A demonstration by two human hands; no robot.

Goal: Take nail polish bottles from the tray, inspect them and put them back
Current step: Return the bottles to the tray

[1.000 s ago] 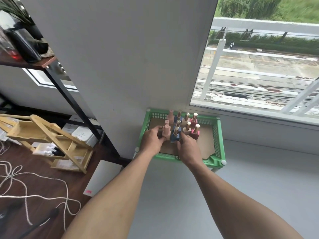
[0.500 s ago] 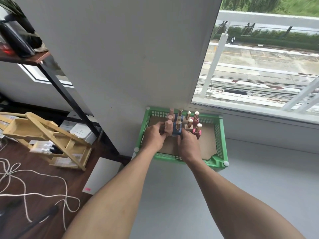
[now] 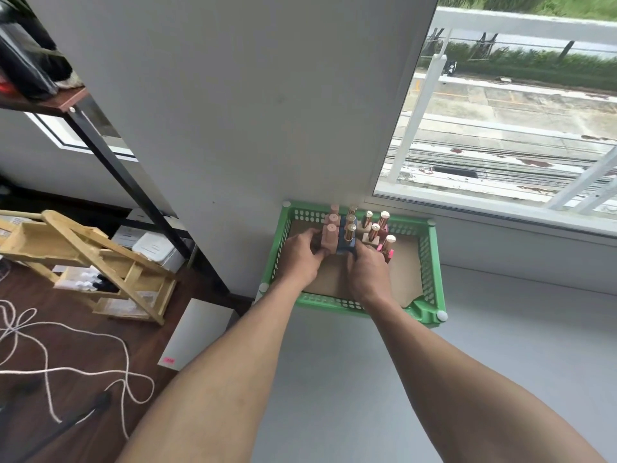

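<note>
A green perforated tray (image 3: 433, 272) lined with cardboard sits on the grey sill against the wall. Several nail polish bottles stand in rows at its back. My left hand (image 3: 300, 259) reaches into the tray and its fingers close on the nearest pale pink bottle (image 3: 330, 239) with a pink cap. My right hand (image 3: 367, 274) is beside it, fingers wrapped around the base of a blue bottle (image 3: 347, 240) with a gold cap. Both bottles stand upright. To the right stand beige and bright pink bottles (image 3: 387, 247) with gold caps, untouched.
A grey wall rises right behind the tray, with a window (image 3: 514, 135) at the right. A black shelf frame (image 3: 133, 192) and a wooden rack (image 3: 96, 262) stand at the left above a dark floor with white cord (image 3: 66, 369). Grey sill surface (image 3: 334, 379) lies under my arms.
Both hands have pushed slightly deeper into the tray and closed tighter around the pink and blue bottles. The view has tilted down a little.
</note>
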